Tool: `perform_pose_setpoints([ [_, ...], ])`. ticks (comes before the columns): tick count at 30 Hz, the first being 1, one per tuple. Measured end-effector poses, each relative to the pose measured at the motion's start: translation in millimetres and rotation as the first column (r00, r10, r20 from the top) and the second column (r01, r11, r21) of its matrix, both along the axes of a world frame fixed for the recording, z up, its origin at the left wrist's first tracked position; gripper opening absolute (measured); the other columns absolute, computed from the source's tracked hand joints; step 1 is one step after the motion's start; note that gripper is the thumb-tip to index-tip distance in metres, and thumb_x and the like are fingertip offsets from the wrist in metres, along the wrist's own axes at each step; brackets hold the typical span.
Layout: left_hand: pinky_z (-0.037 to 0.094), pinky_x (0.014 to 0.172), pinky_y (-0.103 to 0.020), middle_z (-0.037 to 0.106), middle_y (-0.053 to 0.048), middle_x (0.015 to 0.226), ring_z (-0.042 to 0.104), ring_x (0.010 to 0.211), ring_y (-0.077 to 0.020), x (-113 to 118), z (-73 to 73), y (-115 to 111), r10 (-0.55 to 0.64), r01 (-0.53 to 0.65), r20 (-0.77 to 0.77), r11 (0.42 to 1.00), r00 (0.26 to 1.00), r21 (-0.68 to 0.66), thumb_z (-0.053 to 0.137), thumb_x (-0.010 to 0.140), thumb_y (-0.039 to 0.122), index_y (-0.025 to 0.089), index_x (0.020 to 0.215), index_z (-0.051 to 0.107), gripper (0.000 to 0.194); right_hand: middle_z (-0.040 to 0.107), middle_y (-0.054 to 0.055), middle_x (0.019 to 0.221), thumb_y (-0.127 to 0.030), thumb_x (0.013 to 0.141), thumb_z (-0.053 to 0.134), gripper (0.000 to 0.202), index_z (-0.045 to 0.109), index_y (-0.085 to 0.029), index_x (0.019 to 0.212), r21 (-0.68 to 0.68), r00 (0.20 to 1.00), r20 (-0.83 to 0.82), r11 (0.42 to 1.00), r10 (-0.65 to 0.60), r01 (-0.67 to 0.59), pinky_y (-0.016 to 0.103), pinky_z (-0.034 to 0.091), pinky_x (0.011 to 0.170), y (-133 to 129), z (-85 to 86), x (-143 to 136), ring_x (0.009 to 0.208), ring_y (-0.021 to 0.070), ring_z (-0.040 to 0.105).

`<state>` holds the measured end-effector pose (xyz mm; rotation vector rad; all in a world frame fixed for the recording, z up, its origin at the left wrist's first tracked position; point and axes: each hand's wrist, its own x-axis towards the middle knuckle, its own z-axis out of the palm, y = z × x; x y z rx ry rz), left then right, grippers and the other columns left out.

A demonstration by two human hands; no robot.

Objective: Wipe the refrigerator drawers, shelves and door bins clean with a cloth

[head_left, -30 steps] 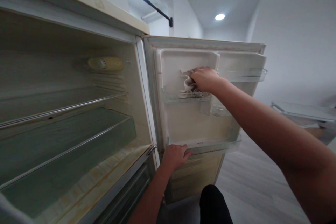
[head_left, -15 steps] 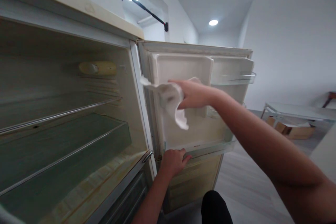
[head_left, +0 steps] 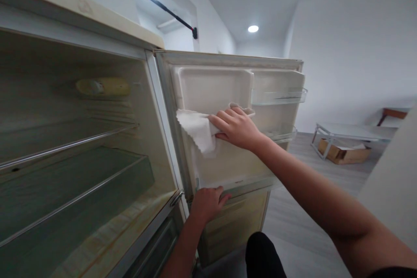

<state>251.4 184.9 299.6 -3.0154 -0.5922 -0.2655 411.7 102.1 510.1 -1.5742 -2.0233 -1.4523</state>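
Note:
In the head view an old fridge stands with its door (head_left: 224,163) swung open. My right hand (head_left: 235,128) is closed on a white cloth (head_left: 197,129) with zigzag edges, held against the middle of the door's inner panel. Part of the cloth hangs to the left of the fingers, and a fold shows above them. Lower down, my left hand (head_left: 207,203) grips the rim of the bottom door shelf (head_left: 250,186) near the hinge side. Its fingertips are partly hidden behind that rim.
Left of the door is the fridge compartment with glass shelves (head_left: 71,200) and a yellowed lamp cover (head_left: 103,87). Clear door racks (head_left: 278,96) stick out at the right. Beyond are a low table (head_left: 352,130) and a cardboard box (head_left: 348,154). My knee (head_left: 263,256) shows below.
My right hand has moved from in front of the door panel onto it, and the swinging cloth now hangs against it. My left hand keeps its place on the shelf. The view has turned slightly right.

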Motion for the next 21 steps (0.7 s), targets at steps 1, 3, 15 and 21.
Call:
perform_pose_setpoints([
  [1,0.053,0.074,-0.039,0.079,-0.012,0.089,0.076,0.087,-0.0313,0.1,0.1,-0.3,0.000,0.000,0.004,1.000,1.000,0.000,0.031,0.101,0.061,0.022,0.101,0.070,0.055,0.063,0.011,0.108,-0.039,0.101,0.050,0.040,0.055,-0.016,0.133,0.010,1.000,0.005,1.000,0.005,-0.005,0.043,0.038,0.095,-5.1,-2.2,11.1,0.099,0.0263,0.053],
  [3,0.053,0.073,-0.039,0.079,-0.012,0.088,0.076,0.086,-0.0315,0.5,0.2,-1.0,-0.002,0.002,0.013,1.000,1.000,0.004,0.031,0.101,0.062,0.022,0.099,0.070,0.056,0.063,0.012,0.110,-0.039,0.101,0.050,0.043,0.054,-0.016,0.136,0.031,1.000,0.000,0.999,0.016,-0.016,0.044,0.038,0.095,-13.9,-6.6,31.7,0.102,0.0275,0.052],
  [15,0.053,0.076,-0.041,0.078,-0.015,0.089,0.075,0.089,-0.0324,5.8,2.9,-3.6,0.022,-0.022,0.010,1.000,1.000,-0.015,0.029,0.100,0.062,0.020,0.102,0.071,0.059,0.060,0.013,0.124,-0.022,0.098,0.037,0.051,0.052,-0.023,0.147,0.291,0.831,-0.537,0.957,0.144,0.022,0.056,0.035,0.113,-2.7,-39.5,10.5,0.125,0.0312,0.049],
  [21,0.053,0.073,-0.040,0.078,-0.014,0.090,0.076,0.087,-0.0330,9.5,1.7,-5.1,0.034,-0.035,0.041,0.999,0.999,0.016,0.033,0.100,0.061,0.020,0.102,0.071,0.056,0.049,0.008,0.153,-0.021,0.097,0.040,0.059,0.046,-0.033,0.154,0.258,0.810,-0.575,0.965,0.113,0.048,0.064,0.022,0.121,15.8,-58.3,-38.7,0.147,0.0341,0.034],
])
